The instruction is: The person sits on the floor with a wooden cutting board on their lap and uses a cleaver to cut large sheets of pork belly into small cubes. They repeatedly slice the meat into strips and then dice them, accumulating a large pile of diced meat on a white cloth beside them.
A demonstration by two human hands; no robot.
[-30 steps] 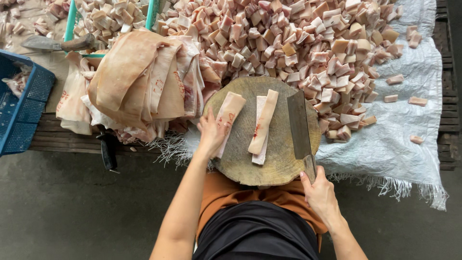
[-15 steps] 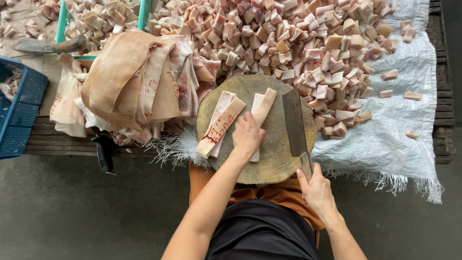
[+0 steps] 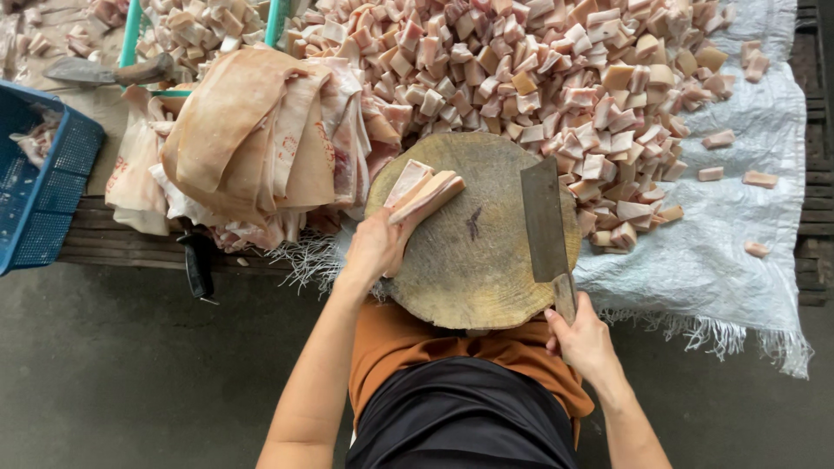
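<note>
A round wooden chopping block lies in front of me. My left hand grips a stack of long pale meat strips at the block's left edge, the strips pointing up and to the right. My right hand holds the handle of a large cleaver, whose blade rests flat on the right side of the block. The middle of the block is bare wood with a dark mark.
A big heap of cubed pork pieces covers a white woven sack behind and right of the block. Large skin slabs are piled at the left. A blue plastic crate stands far left; another knife lies behind it.
My left hand gathered the two strips that lay apart on the block into one stack and pulled them to the block's left edge. The cleaver and right hand have stayed put.
</note>
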